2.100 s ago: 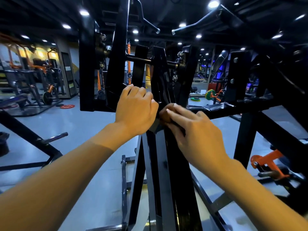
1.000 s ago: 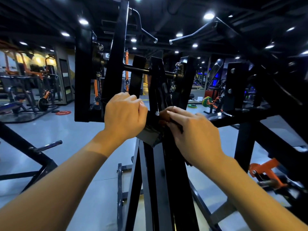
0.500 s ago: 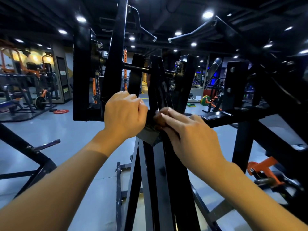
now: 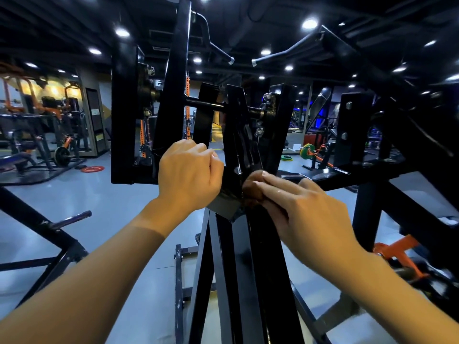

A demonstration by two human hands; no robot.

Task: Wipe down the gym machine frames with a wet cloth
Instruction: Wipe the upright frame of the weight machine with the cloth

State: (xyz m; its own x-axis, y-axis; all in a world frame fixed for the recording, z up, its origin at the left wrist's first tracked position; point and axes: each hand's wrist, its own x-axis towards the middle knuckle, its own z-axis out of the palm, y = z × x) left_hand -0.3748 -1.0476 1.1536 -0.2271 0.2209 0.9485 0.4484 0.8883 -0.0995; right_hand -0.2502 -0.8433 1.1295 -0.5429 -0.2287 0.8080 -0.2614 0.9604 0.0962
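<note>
Head view: two hands (image 4: 190, 175) (image 4: 301, 214), one cloth (image 4: 252, 188)

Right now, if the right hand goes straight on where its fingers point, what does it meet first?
Probably the black frame upright: the right hand already presses a brown cloth against its base. Depth is unclear.

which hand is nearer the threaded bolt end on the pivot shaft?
Right. The right hand with the brown cloth sits almost directly below the threaded bolt end; the left hand grips the frame further left.
</note>
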